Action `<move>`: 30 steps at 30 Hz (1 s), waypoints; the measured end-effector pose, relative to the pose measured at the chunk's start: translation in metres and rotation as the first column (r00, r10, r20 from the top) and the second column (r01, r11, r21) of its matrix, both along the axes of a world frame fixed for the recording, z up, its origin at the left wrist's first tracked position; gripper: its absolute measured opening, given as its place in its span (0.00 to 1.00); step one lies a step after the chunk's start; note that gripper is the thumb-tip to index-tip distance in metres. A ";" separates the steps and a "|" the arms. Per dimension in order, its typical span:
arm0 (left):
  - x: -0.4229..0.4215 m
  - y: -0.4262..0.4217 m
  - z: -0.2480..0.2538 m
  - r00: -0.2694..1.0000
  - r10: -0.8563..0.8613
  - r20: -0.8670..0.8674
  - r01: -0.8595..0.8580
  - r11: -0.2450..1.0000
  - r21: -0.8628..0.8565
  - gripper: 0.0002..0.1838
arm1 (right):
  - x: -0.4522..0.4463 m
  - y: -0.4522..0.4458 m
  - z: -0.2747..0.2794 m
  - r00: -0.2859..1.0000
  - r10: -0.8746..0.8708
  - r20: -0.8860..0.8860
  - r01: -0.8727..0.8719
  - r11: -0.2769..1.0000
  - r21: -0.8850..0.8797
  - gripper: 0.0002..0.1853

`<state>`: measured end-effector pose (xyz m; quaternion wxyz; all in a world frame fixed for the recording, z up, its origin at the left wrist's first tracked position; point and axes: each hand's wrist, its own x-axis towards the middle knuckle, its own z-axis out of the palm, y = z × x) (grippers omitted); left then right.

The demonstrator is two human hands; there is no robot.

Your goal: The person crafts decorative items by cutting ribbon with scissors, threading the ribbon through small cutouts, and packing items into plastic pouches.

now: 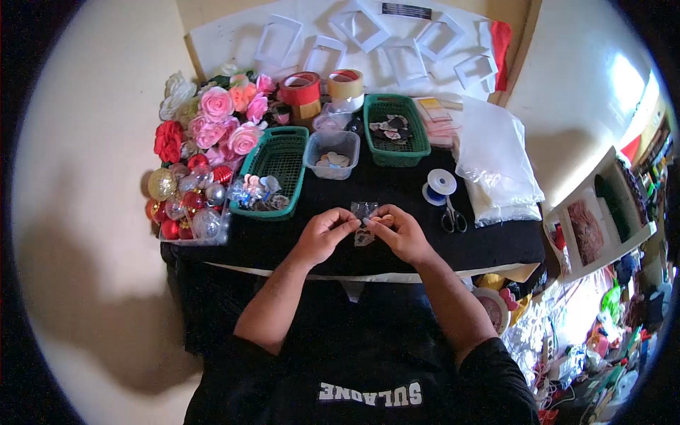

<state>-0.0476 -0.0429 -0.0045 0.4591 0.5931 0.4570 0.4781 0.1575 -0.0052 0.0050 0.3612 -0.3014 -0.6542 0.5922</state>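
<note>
My left hand (329, 235) and my right hand (401, 236) meet over the front of the black-covered table, both closed with fingertips pinched. Between them is a small clear plastic bag (364, 208), its top edge showing above the fingers. Peach-coloured flat pieces (384, 220) show at my right fingers; whether they are inside the bag is unclear. Just below the fingertips lies a small greyish patterned piece (364, 237). Beyond the hands stands a clear plastic tub (333, 134) with pale flat pieces inside.
A green basket (296, 164) holds small wrapped pieces; another green basket (429, 150) holds dark pieces. Scissors (453, 215) lie by a wire spool (440, 183). Plastic bags (496, 142) are stacked at right. Artificial flowers (215, 105), baubles (193, 202) and tape rolls (299, 88) crowd the left and back.
</note>
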 end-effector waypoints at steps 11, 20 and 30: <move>0.005 0.000 0.000 0.998 0.010 0.063 -0.006 0.997 -0.071 0.10 | 0.002 0.000 0.003 0.994 -0.075 0.076 0.072 0.996 0.045 0.09; 0.002 -0.003 0.005 0.997 -0.018 -0.073 0.015 0.999 -0.049 0.05 | 0.002 0.007 -0.014 0.996 -0.084 -0.012 0.084 0.996 -0.004 0.09; 0.002 -0.005 0.011 0.998 -0.014 -0.055 0.012 0.999 -0.037 0.07 | 0.005 0.003 -0.004 1.000 -0.028 0.001 0.028 1.000 -0.001 0.07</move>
